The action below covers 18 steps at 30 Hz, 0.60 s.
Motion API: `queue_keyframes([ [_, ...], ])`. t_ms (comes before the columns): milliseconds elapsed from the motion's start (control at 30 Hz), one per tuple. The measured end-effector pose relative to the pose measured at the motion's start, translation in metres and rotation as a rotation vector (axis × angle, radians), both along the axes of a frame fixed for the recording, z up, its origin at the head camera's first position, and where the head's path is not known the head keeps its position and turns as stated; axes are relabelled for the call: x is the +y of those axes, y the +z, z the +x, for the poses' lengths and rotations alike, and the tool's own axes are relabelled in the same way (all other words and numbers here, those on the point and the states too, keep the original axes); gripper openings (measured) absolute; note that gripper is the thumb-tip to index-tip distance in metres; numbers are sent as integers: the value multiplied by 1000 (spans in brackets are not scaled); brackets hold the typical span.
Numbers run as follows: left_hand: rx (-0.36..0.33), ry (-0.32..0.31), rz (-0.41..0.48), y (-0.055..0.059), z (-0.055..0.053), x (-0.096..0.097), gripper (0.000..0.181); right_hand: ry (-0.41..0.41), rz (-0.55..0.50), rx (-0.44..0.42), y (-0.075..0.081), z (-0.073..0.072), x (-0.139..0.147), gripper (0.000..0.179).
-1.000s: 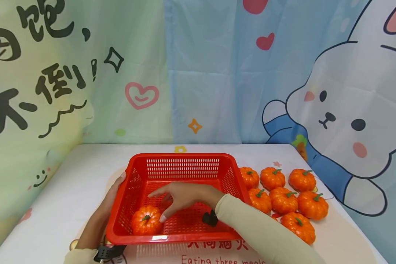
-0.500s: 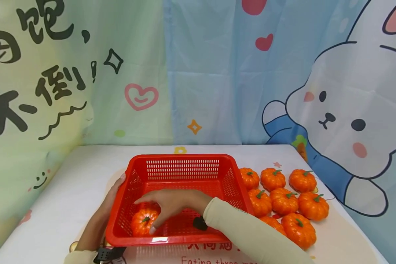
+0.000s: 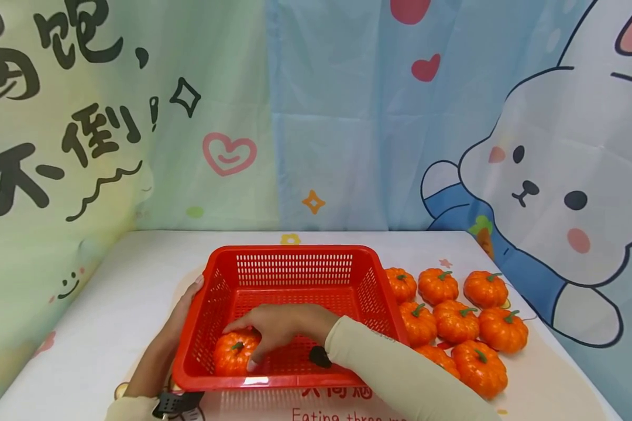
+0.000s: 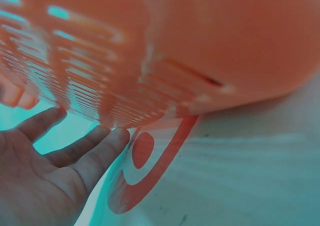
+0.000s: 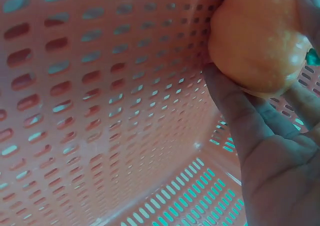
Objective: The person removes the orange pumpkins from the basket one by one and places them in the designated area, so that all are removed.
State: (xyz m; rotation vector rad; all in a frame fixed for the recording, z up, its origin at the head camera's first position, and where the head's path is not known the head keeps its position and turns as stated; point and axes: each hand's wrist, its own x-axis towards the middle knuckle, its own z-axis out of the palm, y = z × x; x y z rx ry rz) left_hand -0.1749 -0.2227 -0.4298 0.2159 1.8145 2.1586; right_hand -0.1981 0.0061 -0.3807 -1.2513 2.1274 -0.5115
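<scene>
A red perforated plastic basket (image 3: 305,383) stands in the middle of the table. Within its front left part is a small orange pumpkin (image 3: 233,354) with a green stem. My right hand (image 3: 279,327) reaches in from the right and grips this pumpkin. The right wrist view shows fingers and thumb around the pumpkin (image 5: 260,41), close to the slotted wall. Outside the left wall, my left hand (image 3: 181,310) touches the basket. In the left wrist view its fingers (image 4: 102,151) extend fairly straight, fingertips against the slotted side.
Several similar small pumpkins (image 3: 455,321) lie in rows on the table right of the basket; the right sleeve (image 3: 395,368) partly covers one. A printed cloth covers the table (image 3: 121,280). Behind it hangs a curtain (image 3: 326,140) with cartoon prints.
My right hand has moved left and down onto the pumpkin in the basket, and its fingers have closed around it. The pumpkin seems slightly shifted. My left hand stays at the basket's left side.
</scene>
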Motion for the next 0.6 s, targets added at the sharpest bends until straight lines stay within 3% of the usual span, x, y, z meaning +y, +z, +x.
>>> queue_keyframes([
  [167, -11, 3, 6, -1, 0, 0, 63, -28, 1, -14, 1, 2, 3, 70],
  [400, -5, -5, 3, -2, 0, 0, 64, -30, -21, 31, 0, 0, 7, 70],
  [600, -15, 21, -13, -2, 0, 0, 65, -55, -70, 37, 4, -1, 9, 71],
])
